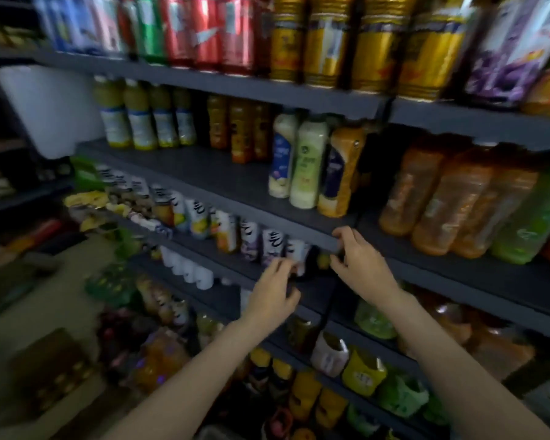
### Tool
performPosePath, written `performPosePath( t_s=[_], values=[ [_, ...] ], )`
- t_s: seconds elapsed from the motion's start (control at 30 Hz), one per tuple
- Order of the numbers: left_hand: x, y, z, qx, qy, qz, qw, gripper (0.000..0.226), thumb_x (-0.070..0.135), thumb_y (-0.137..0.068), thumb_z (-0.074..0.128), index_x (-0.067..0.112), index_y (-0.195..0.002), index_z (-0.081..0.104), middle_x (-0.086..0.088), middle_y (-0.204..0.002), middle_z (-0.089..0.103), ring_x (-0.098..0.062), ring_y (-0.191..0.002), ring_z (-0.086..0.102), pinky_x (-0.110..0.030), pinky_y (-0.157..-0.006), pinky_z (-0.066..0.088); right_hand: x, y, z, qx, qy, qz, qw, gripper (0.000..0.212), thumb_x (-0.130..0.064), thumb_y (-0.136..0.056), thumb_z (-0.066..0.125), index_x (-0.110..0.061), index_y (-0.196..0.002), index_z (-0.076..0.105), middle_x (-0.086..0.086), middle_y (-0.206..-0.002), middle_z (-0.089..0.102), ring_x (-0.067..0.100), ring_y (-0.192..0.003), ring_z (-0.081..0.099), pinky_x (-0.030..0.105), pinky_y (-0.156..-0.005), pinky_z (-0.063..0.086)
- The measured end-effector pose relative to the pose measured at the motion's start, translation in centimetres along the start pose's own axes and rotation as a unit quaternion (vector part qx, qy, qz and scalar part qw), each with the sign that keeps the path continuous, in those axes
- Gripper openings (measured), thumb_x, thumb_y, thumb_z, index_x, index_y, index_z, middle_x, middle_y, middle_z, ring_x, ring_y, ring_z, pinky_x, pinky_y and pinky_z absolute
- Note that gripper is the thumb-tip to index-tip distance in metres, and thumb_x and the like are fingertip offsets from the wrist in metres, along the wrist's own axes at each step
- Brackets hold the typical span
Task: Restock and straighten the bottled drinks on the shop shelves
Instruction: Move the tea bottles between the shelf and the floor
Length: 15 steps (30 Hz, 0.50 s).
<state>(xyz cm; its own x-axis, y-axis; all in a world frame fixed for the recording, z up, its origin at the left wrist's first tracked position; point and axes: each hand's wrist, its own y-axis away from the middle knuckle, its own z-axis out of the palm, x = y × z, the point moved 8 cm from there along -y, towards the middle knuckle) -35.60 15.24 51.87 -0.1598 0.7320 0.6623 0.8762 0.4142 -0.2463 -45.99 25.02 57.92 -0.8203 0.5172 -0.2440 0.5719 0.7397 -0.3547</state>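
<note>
While both hands are reached into the shelf (pixel 235 265), straightening seems under way: the white-labelled bottle (pixel 297 254) sits between them. The left hand (pixel 275 292) and right hand (pixel 358 260) are curled; any grip cannot be told. Next, the bottle likely needs squaring into its row.

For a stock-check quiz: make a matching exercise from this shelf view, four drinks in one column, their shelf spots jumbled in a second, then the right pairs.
Drinks
1. red cans
2. gold cans
3. pale green bottle
4. amber bottles

Places
A. top shelf, right of the red ones
B. second shelf, between a white bottle and an orange bottle
C. top shelf, beside a green can
D. second shelf, far right section, above the right hand

Pairs: 1-C, 2-A, 3-B, 4-D
</note>
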Motion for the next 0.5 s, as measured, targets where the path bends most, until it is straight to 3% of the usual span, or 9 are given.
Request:
performPosePath(
  t_s=[0.13, 0.2, 0.23, 0.27, 0.3, 0.37, 0.43, 0.5],
  values=[
    [-13.6, 8.6, -2.9, -0.129, 0.023, -0.163, 0.978, 0.042, 0.025, -0.084, 0.054, 0.014, -0.125, 0.045, -0.008, -0.124, 0.048, -0.024, -0.114, 0.05, -0.028, -0.089, 0.043, -8.1, 0.6, 10.9, -0.237, -0.008, -0.007, 0.972, 0.044, -0.026, -0.092, 0.054, -0.014, -0.13, 0.035, 0.009, -0.125, 0.047, 0.026, -0.104, 0.054, 0.037, -0.082, 0.05],
    [-19.9, 13.5, -5.4, -0.171, 0.02, -0.226, 0.959, 0.034, 0.034, -0.077, 0.051, 0.011, -0.102, 0.057, -0.017, -0.115, 0.058, -0.029, -0.108, 0.055, -0.026, -0.084, 0.041, -13.0, 1.7, 16.1, -0.317, -0.026, 0.003, 0.948, 0.048, -0.026, -0.093, 0.053, -0.015, -0.135, 0.031, 0.007, -0.129, 0.043, 0.025, -0.114, 0.049, 0.031, -0.086, 0.045],
    [-22.8, 15.9, -7.0, -0.175, 0.019, -0.252, 0.952, 0.032, 0.037, -0.079, 0.052, 0.009, -0.093, 0.059, -0.02, -0.111, 0.06, -0.03, -0.105, 0.056, -0.025, -0.082, 0.041, -15.5, 2.4, 18.7, -0.354, -0.038, 0.001, 0.935, 0.042, -0.026, -0.093, 0.053, -0.018, -0.131, 0.035, 0.006, -0.125, 0.044, 0.025, -0.114, 0.049, 0.03, -0.084, 0.043],
    [-25.7, 18.2, -8.8, -0.169, 0.024, -0.282, 0.944, 0.037, 0.037, -0.083, 0.051, 0.004, -0.096, 0.061, -0.02, -0.112, 0.06, -0.03, -0.106, 0.056, -0.026, -0.086, 0.042, -18.2, 3.0, 21.2, -0.388, -0.047, -0.005, 0.921, 0.028, -0.026, -0.094, 0.052, -0.02, -0.118, 0.041, 0.005, -0.114, 0.047, 0.026, -0.107, 0.052, 0.03, -0.077, 0.042],
    [-28.6, 20.6, -10.7, -0.161, 0.025, -0.325, 0.932, 0.037, 0.032, -0.088, 0.052, 0.002, -0.108, 0.06, -0.018, -0.118, 0.059, -0.028, -0.111, 0.055, -0.024, -0.087, 0.041, -21.0, 3.5, 23.4, -0.417, -0.053, -0.014, 0.907, 0.015, -0.026, -0.093, 0.052, -0.021, -0.104, 0.043, 0.004, -0.101, 0.048, 0.026, -0.094, 0.054, 0.029, -0.069, 0.039],
    [-33.6, 25.9, -14.2, -0.153, 0.012, -0.396, 0.905, 0.033, 0.017, -0.093, 0.051, 0.004, -0.123, 0.055, -0.013, -0.127, 0.055, -0.023, -0.118, 0.052, -0.02, -0.082, 0.037, -26.9, 4.5, 26.9, -0.463, -0.06, -0.038, 0.883, 0.013, -0.025, -0.091, 0.054, -0.014, -0.094, 0.046, 0.001, -0.088, 0.044, 0.019, -0.077, 0.047, 0.028, -0.065, 0.034],
    [-38.3, 30.3, -17.6, -0.14, 0.005, -0.424, 0.895, 0.031, 0.014, -0.094, 0.048, 0.005, -0.124, 0.055, -0.011, -0.129, 0.056, -0.022, -0.119, 0.052, -0.022, -0.089, 0.037, -32.7, 5.0, 29.4, -0.484, -0.082, -0.064, 0.869, 0.015, -0.024, -0.088, 0.059, -0.012, -0.088, 0.049, 0.002, -0.085, 0.047, 0.018, -0.076, 0.047, 0.03, -0.069, 0.034],
    [-42.2, 33.9, -21.2, -0.11, 0.007, -0.45, 0.886, 0.029, 0.015, -0.094, 0.05, 0.005, -0.12, 0.058, -0.01, -0.126, 0.058, -0.023, -0.117, 0.054, -0.025, -0.095, 0.039, -37.3, 4.9, 31.8, -0.498, -0.074, -0.077, 0.86, 0.023, -0.023, -0.088, 0.059, -0.007, -0.103, 0.052, 0.01, -0.102, 0.057, 0.025, -0.094, 0.055, 0.033, -0.078, 0.04]
  ],
)
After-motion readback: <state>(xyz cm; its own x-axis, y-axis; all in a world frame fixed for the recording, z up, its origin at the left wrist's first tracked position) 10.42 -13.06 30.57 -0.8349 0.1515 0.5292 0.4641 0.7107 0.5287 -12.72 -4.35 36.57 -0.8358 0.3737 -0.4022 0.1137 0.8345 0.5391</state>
